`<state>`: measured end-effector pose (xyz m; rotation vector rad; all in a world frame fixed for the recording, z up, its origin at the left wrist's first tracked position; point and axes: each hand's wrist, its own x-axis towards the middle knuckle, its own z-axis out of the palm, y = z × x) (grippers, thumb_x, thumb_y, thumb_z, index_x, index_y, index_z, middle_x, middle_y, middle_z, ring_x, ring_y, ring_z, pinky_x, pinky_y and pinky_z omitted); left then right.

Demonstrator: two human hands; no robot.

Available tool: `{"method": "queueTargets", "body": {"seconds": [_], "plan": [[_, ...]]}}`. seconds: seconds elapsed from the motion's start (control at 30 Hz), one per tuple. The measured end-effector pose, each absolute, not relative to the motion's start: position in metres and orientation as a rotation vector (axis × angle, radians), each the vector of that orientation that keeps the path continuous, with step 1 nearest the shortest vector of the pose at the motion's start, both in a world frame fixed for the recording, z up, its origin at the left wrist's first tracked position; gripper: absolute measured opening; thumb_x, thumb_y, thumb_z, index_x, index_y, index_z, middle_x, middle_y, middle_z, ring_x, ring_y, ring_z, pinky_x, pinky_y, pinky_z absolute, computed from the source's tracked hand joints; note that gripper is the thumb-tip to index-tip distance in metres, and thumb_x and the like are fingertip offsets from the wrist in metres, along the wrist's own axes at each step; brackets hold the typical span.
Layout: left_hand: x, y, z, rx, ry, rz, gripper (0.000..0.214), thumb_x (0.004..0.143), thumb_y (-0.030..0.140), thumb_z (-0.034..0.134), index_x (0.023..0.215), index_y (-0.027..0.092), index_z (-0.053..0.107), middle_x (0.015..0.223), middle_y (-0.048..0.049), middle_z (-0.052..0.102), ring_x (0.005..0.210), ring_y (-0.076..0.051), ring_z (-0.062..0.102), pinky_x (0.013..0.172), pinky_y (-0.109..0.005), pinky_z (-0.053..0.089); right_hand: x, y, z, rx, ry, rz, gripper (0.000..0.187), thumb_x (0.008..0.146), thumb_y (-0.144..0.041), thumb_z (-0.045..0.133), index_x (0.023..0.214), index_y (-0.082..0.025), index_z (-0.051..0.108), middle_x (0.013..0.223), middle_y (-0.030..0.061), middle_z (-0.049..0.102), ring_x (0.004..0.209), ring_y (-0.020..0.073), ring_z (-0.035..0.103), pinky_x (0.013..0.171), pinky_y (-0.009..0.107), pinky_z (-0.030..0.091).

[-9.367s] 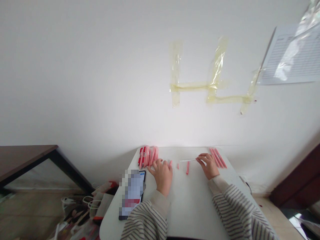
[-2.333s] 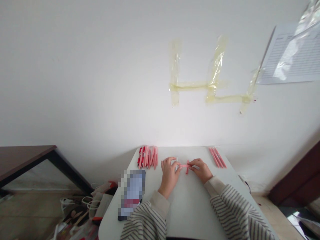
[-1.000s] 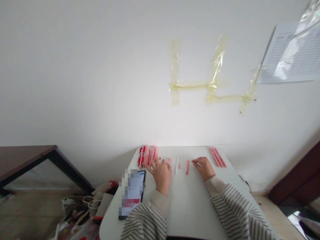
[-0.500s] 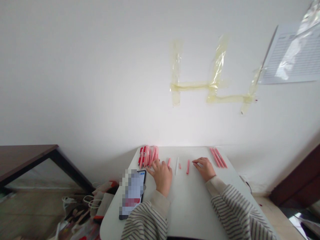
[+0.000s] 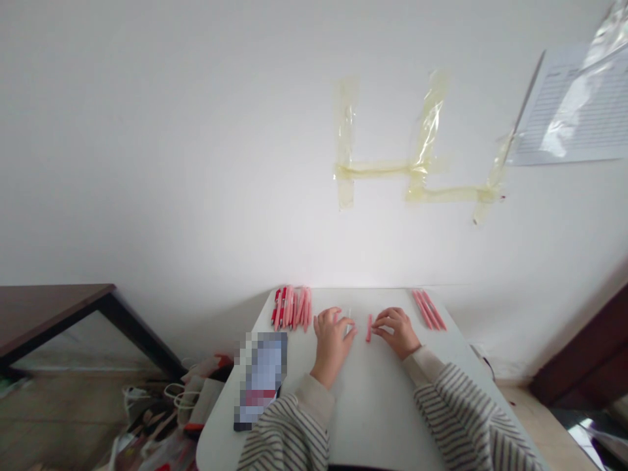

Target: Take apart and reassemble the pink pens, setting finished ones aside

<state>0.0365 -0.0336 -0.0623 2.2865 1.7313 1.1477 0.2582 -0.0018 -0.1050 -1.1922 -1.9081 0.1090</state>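
Note:
Both my hands rest on a small white table (image 5: 373,405). My left hand (image 5: 331,340) has its fingers curled over a thin white pen refill (image 5: 349,315) and small pink pieces; what it grips is mostly hidden. My right hand (image 5: 398,330) has its fingertips pinched at the top of a short pink pen piece (image 5: 368,328) lying on the table. A bundle of red and pink pens (image 5: 291,306) lies at the far left. Three pink pen barrels (image 5: 428,309) lie at the far right.
A phone (image 5: 261,379) lies at the table's left edge. A dark wooden table (image 5: 49,314) stands to the left, with cables and clutter (image 5: 167,412) on the floor. Tape strips (image 5: 417,163) and a printed sheet (image 5: 574,111) hang on the wall.
My left hand has moved right from the pen bundle and curled over the white refill. My right hand has shifted left and its fingers have closed on the short pink piece.

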Motion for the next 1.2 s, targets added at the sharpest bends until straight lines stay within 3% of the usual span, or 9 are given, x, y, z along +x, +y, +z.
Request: {"method": "queueTargets", "body": {"seconds": [0.77,0.97,1.2], "plan": [[0.044,-0.038,-0.062,2.318,1.62,1.109,0.009,0.078,0.026,0.081,0.083,0.034,0.08,0.125,-0.0042,0.064,0.122,-0.027,0.051,0.117,-0.065,0.028,0.248,-0.009,-0.102,-1.146,-1.99,0.136,0.01,0.084,-0.033,0.078,0.092,-0.037,0.081,0.098,0.0049,0.074,0.104,0.0269,0.059,0.096,0.046,0.048],[0.035,-0.034,-0.058,2.196,1.897,1.154,0.007,0.084,0.024,0.073,0.084,0.027,0.079,0.125,-0.0067,0.063,0.124,-0.026,0.05,0.113,-0.055,0.034,0.26,0.0,-0.11,-1.249,-1.933,0.128,0.02,0.089,-0.036,0.07,0.107,-0.033,0.079,0.102,0.0063,0.074,0.104,0.0258,0.058,0.097,0.044,0.048],[0.029,-0.034,-0.055,2.012,2.219,0.937,0.016,0.087,0.026,0.065,0.08,0.028,0.079,0.126,-0.0047,0.063,0.126,-0.03,0.048,0.113,-0.059,0.027,0.274,0.008,-0.12,-1.497,-1.847,0.107,0.023,0.089,-0.034,0.063,0.103,-0.027,0.08,0.101,0.0087,0.073,0.104,0.0279,0.058,0.098,0.046,0.047]]}}
